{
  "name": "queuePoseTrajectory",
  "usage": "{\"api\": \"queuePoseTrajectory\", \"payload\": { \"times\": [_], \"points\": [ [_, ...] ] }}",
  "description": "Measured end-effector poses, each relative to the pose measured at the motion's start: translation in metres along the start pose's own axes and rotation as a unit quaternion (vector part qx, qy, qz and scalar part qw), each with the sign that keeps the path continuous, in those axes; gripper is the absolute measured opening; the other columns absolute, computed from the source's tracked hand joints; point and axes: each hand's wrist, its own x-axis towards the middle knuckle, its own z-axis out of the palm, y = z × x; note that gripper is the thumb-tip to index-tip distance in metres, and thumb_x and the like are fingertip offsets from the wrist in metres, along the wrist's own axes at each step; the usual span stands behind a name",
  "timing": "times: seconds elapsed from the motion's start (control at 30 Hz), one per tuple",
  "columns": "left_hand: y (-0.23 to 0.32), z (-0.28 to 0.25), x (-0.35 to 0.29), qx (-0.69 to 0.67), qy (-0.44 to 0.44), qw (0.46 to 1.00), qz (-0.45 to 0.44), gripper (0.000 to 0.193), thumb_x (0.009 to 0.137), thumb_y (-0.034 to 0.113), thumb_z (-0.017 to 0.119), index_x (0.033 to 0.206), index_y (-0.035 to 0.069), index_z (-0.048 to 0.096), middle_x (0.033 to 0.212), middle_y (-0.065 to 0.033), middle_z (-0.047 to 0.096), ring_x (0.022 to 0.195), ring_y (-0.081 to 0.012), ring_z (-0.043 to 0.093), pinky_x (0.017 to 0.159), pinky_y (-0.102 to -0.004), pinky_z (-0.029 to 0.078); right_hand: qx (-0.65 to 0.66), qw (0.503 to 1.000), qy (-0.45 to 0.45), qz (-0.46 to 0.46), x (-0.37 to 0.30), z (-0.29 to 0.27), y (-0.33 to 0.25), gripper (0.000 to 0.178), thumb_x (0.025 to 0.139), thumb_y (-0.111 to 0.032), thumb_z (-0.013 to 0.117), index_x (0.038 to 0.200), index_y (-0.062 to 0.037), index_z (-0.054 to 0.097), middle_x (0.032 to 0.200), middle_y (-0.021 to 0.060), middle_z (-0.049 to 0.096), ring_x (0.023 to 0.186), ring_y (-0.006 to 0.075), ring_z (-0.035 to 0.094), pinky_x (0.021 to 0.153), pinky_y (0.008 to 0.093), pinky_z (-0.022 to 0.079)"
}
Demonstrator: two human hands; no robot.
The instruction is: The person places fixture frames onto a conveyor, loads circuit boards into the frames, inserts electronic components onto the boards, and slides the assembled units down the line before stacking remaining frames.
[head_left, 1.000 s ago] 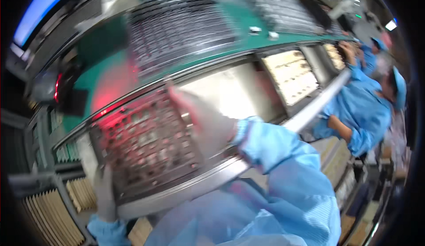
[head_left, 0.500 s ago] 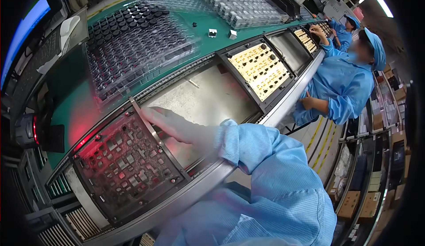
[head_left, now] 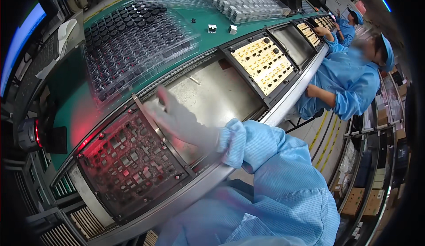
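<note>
My right hand [head_left: 183,121], in a pale grey glove and blue sleeve, reaches leftward over the conveyor line. Its fingers are stretched out and the thumb stands apart, with nothing seen in the grasp. The fingertips are at the metal edge bar of a dark fixture plate [head_left: 128,157]; whether they touch it I cannot tell. The plate has several small cut-outs and screws, is lit red on its left, and lies on the conveyor rails. My left hand is out of view.
A framed yellow circuit-board panel [head_left: 264,64] sits farther along the conveyor [head_left: 212,100]. Clear trays of black round parts [head_left: 133,47] and silver parts [head_left: 241,2] stand on the green bench [head_left: 73,109]. A co-worker in blue [head_left: 341,82] works at the right, near shelves of boxes [head_left: 369,201].
My right thumb has come up and away from the fingers, which earlier lay along the plate's edge bar. The view has shifted slightly. The co-worker's upper body has moved.
</note>
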Motion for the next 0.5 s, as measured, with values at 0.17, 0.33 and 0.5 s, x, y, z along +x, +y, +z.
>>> {"api": "queuePoseTrajectory", "payload": {
  "times": [0.17,0.33,0.5],
  "points": [
    [0.031,0.016,-0.004,-0.046,-0.007,0.994,0.101,0.040,0.098,0.041,0.050,0.123,0.011,0.060,0.127,-0.0064,0.060,0.117,-0.0282,0.055,0.108,-0.0660,0.027,0.004,0.929,0.157,-0.335,-0.014,0.016,-0.027,0.052,0.086,-0.041,0.067,0.119,-0.0024,0.056,0.104,0.0152,0.063,0.109,0.0309,0.059,0.093,0.0389,0.044],
    [0.071,0.037,-0.003,-0.097,0.014,0.959,0.265,0.036,0.097,0.040,0.053,0.118,0.012,0.063,0.124,-0.0040,0.062,0.115,-0.0261,0.057,0.108,-0.0678,0.025,0.064,0.914,-0.262,-0.305,-0.068,0.052,-0.089,0.053,0.078,-0.031,0.078,0.117,-0.0039,0.055,0.103,0.0110,0.062,0.108,0.0299,0.060,0.093,0.0402,0.045],
    [0.101,0.053,-0.003,-0.107,0.047,0.909,0.401,0.032,0.096,0.038,0.057,0.114,0.014,0.066,0.121,-0.0015,0.064,0.113,-0.0240,0.058,0.108,-0.0695,0.024,0.269,0.880,-0.292,-0.261,-0.073,0.089,-0.098,0.076,0.082,-0.029,0.077,0.140,-0.0034,0.035,0.120,0.0133,0.063,0.116,0.0224,0.059,0.095,0.0357,0.050]
  ]
}}
